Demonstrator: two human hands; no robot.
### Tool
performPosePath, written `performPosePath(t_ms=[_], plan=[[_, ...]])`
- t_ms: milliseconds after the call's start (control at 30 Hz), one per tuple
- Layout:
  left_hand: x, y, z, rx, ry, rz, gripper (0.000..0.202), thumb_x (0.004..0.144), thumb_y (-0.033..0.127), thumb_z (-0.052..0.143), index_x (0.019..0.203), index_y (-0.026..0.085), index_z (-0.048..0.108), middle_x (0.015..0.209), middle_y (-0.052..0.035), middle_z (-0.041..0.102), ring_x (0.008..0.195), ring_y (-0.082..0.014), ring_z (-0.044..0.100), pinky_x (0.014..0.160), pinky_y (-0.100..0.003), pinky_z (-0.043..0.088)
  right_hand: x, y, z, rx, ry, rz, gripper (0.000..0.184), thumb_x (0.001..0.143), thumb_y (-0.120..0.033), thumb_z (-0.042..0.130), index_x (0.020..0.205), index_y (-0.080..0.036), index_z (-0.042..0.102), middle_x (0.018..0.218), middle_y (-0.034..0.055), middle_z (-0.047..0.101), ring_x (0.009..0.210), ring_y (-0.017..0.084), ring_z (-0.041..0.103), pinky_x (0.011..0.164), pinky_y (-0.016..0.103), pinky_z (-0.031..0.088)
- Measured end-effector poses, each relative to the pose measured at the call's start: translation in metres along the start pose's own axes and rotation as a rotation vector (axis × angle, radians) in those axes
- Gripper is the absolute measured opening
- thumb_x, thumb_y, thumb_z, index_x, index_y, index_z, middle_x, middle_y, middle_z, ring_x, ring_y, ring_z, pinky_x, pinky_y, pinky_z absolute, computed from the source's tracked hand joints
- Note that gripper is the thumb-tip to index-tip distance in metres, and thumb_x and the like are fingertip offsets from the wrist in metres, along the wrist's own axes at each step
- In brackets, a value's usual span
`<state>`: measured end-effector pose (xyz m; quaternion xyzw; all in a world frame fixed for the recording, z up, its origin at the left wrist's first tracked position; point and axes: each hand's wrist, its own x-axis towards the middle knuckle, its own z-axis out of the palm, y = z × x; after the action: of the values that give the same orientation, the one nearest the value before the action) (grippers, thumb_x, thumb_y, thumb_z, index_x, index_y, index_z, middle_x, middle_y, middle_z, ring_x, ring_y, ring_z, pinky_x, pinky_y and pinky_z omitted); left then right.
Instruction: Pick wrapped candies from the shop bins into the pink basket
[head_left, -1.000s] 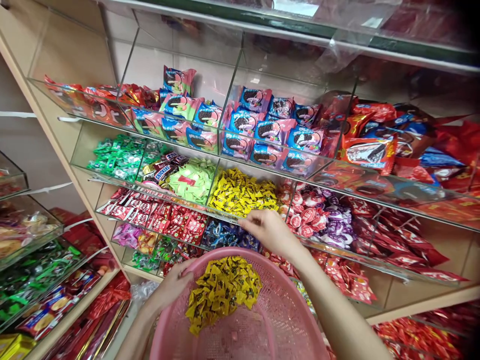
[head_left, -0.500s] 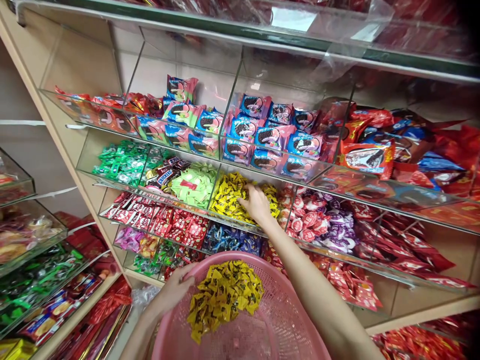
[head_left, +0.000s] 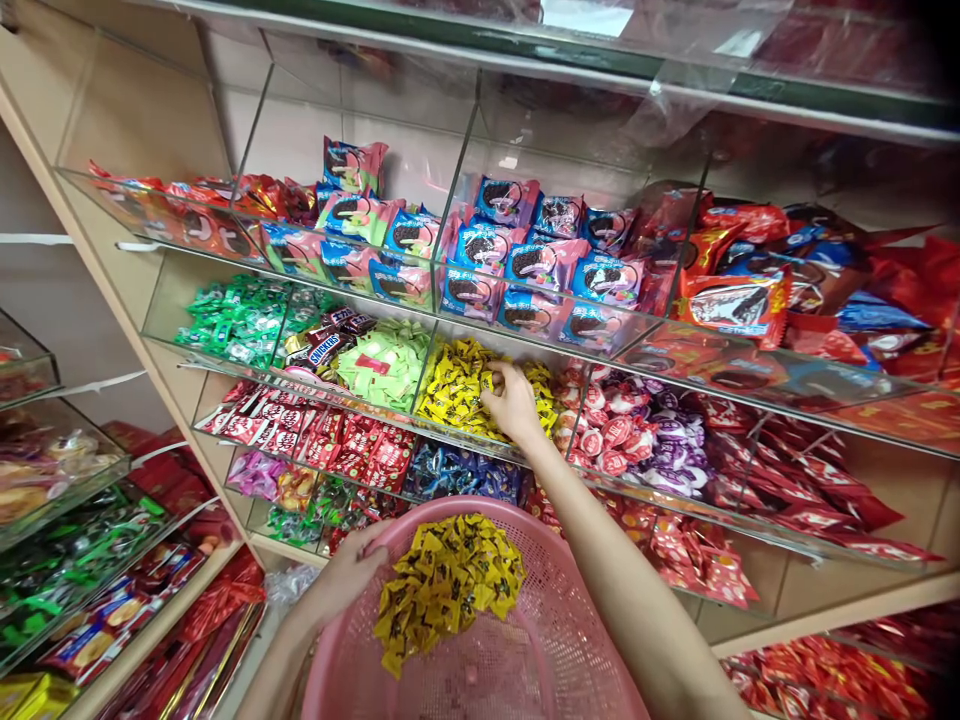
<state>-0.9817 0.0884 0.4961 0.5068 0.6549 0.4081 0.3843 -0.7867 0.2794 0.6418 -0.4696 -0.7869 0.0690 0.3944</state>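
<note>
My left hand (head_left: pixel 358 568) grips the left rim of a pink plastic basket (head_left: pixel 592 620), its fingers partly hidden behind the edge. A heap of yellow-wrapped candies (head_left: pixel 457 580) lies in the basket toward its far side. Beyond the basket, my right hand (head_left: pixel 516 402) is over a shelf compartment full of the same yellow candies (head_left: pixel 457 385). Its thumb and fingers are pinched together on one yellow-wrapped candy (head_left: pixel 487 383). The right forearm passes above the basket's right side.
Left of the yellow compartment are light green packets (head_left: pixel 386 360) and Snickers bars (head_left: pixel 326 348); red-and-white and purple candies (head_left: pixel 679 440) are to the right. A clear shelf front (head_left: pixel 360 275) with blue-and-pink cookie packs (head_left: pixel 480 250) overhangs my right hand. Another candy rack (head_left: pixel 67 470) stands at left.
My right hand has closed its fingers on a yellow candy and lifted slightly within the compartment. My left hand still holds the basket; the view has shifted a little.
</note>
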Motion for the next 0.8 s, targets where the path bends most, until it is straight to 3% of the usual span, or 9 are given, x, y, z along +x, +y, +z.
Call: performPosePath(t_ms=[100,233,400,800], plan=[[0.0,0.0,0.0,-0.005,-0.002,0.006,0.045,0.064,0.034,0.054,0.106,0.019,0.066,0.117,-0.0046,0.061,0.114,-0.0251,0.051,0.102,-0.038,0.034,0.001,0.0,0.001,0.078,-0.021,0.02,0.043,0.068,-0.019,0.05,0.11,-0.015,0.052,0.089,0.004,0.055,0.066,0.014,0.051,0.071,0.028,0.044],[0.002,-0.002,0.0,0.013,0.004,0.01,0.046,0.064,0.034,0.055,0.105,0.019,0.066,0.115,-0.0045,0.062,0.113,-0.0251,0.052,0.101,-0.038,0.035,-0.001,0.001,0.004,0.067,-0.132,0.004,0.043,0.066,-0.02,0.053,0.109,-0.014,0.053,0.079,0.0013,0.056,0.07,0.015,0.051,0.067,0.026,0.042],[0.003,-0.003,0.0,0.025,-0.009,0.021,0.046,0.065,0.033,0.053,0.107,0.019,0.065,0.115,-0.0039,0.062,0.112,-0.0242,0.052,0.1,-0.037,0.036,-0.004,0.001,0.004,-0.003,-0.196,-0.031,0.035,0.068,-0.018,0.053,0.103,-0.011,0.058,0.082,0.0053,0.06,0.073,0.016,0.053,0.07,0.026,0.041],[0.005,-0.011,0.0,0.062,-0.063,0.036,0.05,0.069,0.026,0.048,0.117,0.015,0.058,0.121,-0.0051,0.058,0.115,-0.0226,0.049,0.103,-0.036,0.031,-0.006,0.0,0.002,-0.043,-0.235,-0.007,0.032,0.08,-0.034,0.051,0.105,-0.016,0.061,0.085,0.0057,0.062,0.076,0.016,0.055,0.071,0.026,0.04]])
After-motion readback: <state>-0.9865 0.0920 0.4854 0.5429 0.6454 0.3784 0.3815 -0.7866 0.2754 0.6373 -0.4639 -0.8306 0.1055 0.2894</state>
